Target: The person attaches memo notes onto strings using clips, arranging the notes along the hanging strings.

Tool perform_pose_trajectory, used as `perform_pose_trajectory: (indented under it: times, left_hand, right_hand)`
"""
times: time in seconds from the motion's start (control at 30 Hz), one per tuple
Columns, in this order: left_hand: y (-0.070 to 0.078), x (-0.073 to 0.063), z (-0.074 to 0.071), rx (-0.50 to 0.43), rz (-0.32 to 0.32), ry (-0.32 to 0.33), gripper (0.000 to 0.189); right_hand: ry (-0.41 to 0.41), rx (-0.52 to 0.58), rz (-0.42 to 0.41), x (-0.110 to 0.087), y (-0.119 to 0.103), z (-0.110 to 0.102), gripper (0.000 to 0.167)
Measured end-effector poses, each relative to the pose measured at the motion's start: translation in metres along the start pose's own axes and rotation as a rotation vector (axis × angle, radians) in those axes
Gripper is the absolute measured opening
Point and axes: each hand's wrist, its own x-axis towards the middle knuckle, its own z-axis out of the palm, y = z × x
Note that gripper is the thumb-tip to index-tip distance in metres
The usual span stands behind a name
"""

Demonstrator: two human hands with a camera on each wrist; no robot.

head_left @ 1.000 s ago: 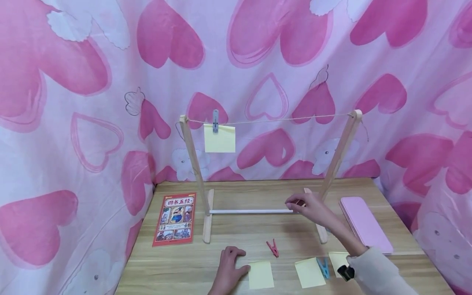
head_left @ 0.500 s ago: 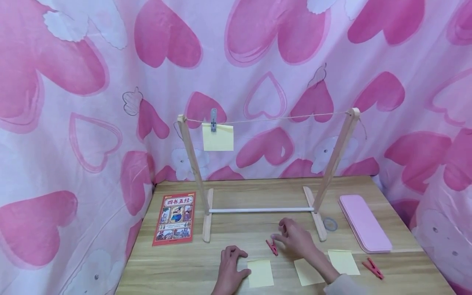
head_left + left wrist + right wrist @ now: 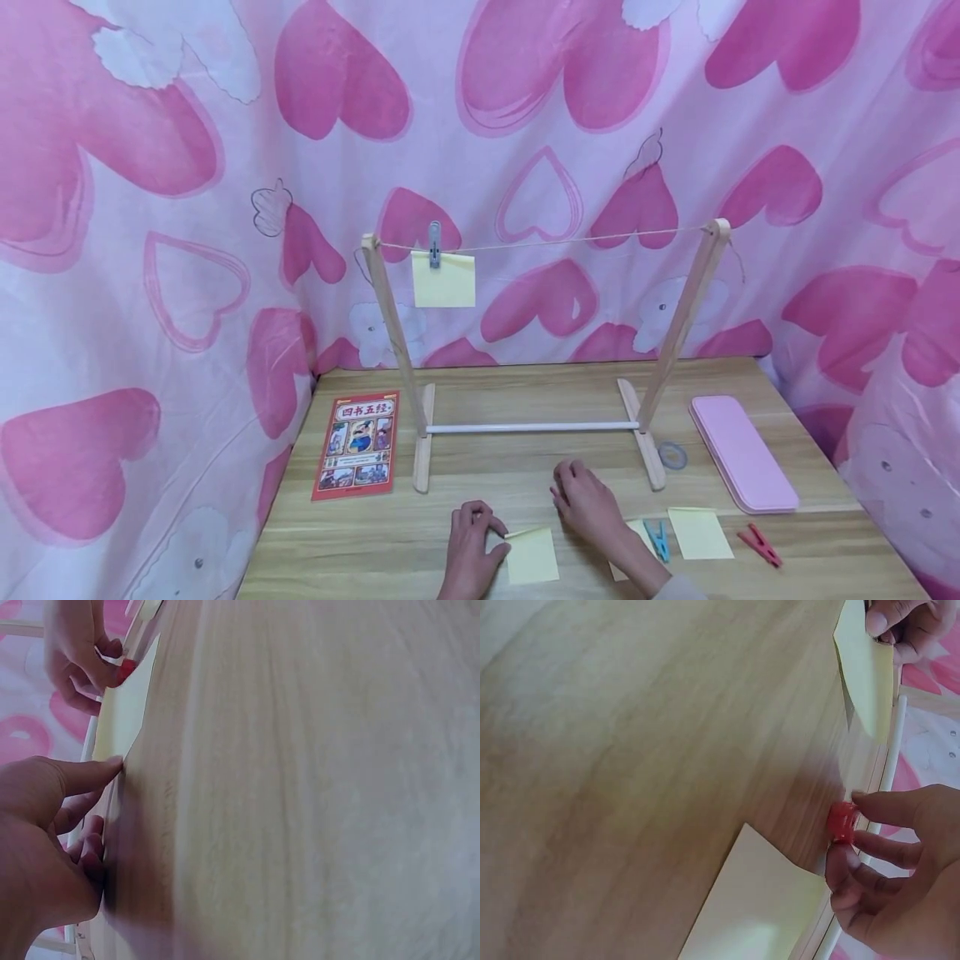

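Note:
At the table's front, my left hand (image 3: 474, 550) pinches the left edge of a pale yellow sticky note (image 3: 534, 557) between thumb and finger. To its right, my right hand (image 3: 592, 504) holds a red clothespin (image 3: 843, 822) between thumb and fingertips; the hand hides this clothespin in the head view. My right forearm partly covers a second sticky note (image 3: 636, 533), with a blue clothespin (image 3: 657, 542) at its edge. A third sticky note (image 3: 701, 533) and another red clothespin (image 3: 761, 545) lie farther right. Behind, a grey clothespin (image 3: 435, 245) hangs one sticky note (image 3: 444, 282) on a string.
The string (image 3: 555, 242) runs between two wooden posts (image 3: 686, 321), joined low down by a white bar (image 3: 532, 427). A red-covered book (image 3: 356, 446) lies left, a pink case (image 3: 742, 454) right. Near the right foot lies a clear ring (image 3: 672, 455). A heart-patterned curtain (image 3: 540, 83) hangs behind.
My right hand has come from beside the right post down to the red clothespin and picked it up. The left hand has shifted slightly and now grips the sticky note's edge.

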Motion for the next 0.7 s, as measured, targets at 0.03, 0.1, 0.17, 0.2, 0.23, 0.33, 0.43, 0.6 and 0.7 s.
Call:
perform_pose_trajectory:
  times: [0.03, 0.1, 0.17, 0.2, 0.23, 0.33, 0.43, 0.6, 0.7]
  left_hand:
    - [0.0, 0.0, 0.0, -0.006, -0.001, 0.007, 0.017]
    - [0.001, -0.001, 0.001, -0.026, -0.002, 0.024, 0.015]
    - [0.001, -0.003, 0.001, -0.069, 0.01, 0.046, 0.015]
    - [0.001, -0.004, 0.001, -0.099, 0.015, 0.057, 0.015]
    - [0.001, -0.005, 0.001, -0.128, 0.032, 0.076, 0.015]
    - [-0.003, -0.005, 0.002, -0.228, 0.086, 0.122, 0.013]
    - [-0.012, -0.001, 0.008, -0.318, 0.076, 0.153, 0.009]
    - [-0.039, 0.011, 0.03, -0.429, -0.107, 0.152, 0.017]
    - [-0.035, 0.012, 0.032, -0.468, -0.138, 0.181, 0.021]
  right_hand:
    - [0.017, -0.008, -0.025, -0.001, 0.0, 0.001, 0.027]
    - [0.048, -0.035, -0.07, -0.001, 0.001, 0.0, 0.029]
    - [0.059, -0.051, -0.088, -0.001, 0.002, -0.001, 0.03]
    - [0.049, -0.047, -0.084, -0.001, 0.001, -0.003, 0.03]
    - [0.033, -0.038, -0.076, -0.001, 0.001, -0.006, 0.029]
    - [-0.022, 0.03, -0.034, 0.002, 0.004, -0.014, 0.026]
    - [-0.024, 0.1, -0.031, 0.005, 0.019, -0.008, 0.027]
    - [0.04, 0.211, -0.1, 0.019, 0.074, 0.046, 0.028]
    - [-0.005, 0.296, -0.072, 0.025, 0.07, 0.036, 0.024]
